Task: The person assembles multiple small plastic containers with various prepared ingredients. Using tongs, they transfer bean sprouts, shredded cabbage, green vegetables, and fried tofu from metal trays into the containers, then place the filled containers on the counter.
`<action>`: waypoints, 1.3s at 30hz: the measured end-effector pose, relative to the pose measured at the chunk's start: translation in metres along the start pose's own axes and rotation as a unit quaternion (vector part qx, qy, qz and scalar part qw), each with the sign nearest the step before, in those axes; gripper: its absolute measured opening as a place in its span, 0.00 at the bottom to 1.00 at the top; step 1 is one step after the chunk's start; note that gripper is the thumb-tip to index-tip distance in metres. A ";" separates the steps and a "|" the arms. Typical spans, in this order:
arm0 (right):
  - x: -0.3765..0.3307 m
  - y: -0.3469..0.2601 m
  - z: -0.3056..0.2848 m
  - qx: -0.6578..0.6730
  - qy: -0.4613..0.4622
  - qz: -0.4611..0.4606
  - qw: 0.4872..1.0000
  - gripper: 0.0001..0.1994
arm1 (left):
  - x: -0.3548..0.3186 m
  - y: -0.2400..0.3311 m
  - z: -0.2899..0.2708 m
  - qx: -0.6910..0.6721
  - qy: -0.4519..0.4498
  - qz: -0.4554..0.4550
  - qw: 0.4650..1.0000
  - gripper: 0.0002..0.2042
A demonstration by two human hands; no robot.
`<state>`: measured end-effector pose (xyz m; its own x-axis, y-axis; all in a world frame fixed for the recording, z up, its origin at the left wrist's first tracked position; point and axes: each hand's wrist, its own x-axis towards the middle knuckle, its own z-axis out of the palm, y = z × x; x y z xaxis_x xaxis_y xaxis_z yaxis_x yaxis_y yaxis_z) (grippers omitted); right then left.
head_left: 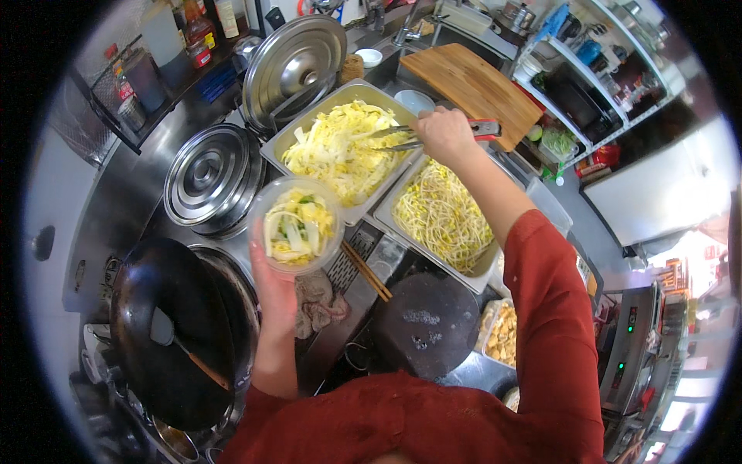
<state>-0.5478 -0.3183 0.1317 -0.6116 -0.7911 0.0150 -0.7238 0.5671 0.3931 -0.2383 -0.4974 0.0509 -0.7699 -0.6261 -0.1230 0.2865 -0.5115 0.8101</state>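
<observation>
My left hand (272, 284) is wrapped round a clear round plastic bowl (338, 232) from below and the side. Inside it lie pieces of cut cabbage (311, 233) with a bit of green leaf. My right hand (447, 136) is closed on metal tongs with red-and-black handles (485, 128). The tongs' tips reach over the right side of a steel tray (272, 151) heaped with shredded yellow-white cabbage (340, 147). Whether the tips pinch any cabbage is hard to tell. Under my right forearm stands a second steel tray (481, 284) full of bean sprouts (442, 216).
At the left sits a black wok (154, 286) with a spatula (164, 328). Lidded pots (205, 174) stand behind it. Wooden chopsticks (367, 271) and a crumpled cloth (315, 301) lie near a dark round pan (425, 325). A cutting board (471, 85) rests across the sink.
</observation>
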 end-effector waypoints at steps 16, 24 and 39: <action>-0.005 -0.009 -0.001 0.105 -0.104 0.023 0.989 0.20 | 0.090 0.008 0.009 -0.024 0.046 0.039 0.998 0.33; -0.034 0.023 -0.030 0.241 -0.004 0.085 0.967 0.21 | 0.107 0.003 0.004 -0.001 0.068 0.051 0.996 0.29; -0.040 0.008 -0.032 0.223 -0.031 0.081 0.971 0.20 | 0.112 -0.001 0.005 -0.001 0.080 0.053 0.995 0.28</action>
<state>-0.5189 -0.2891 0.1636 -0.7365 -0.6762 -0.0170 -0.6749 0.7363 -0.0476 -0.3277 -0.5638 0.0390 -0.6353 -0.7618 -0.1271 0.3625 -0.4394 0.8219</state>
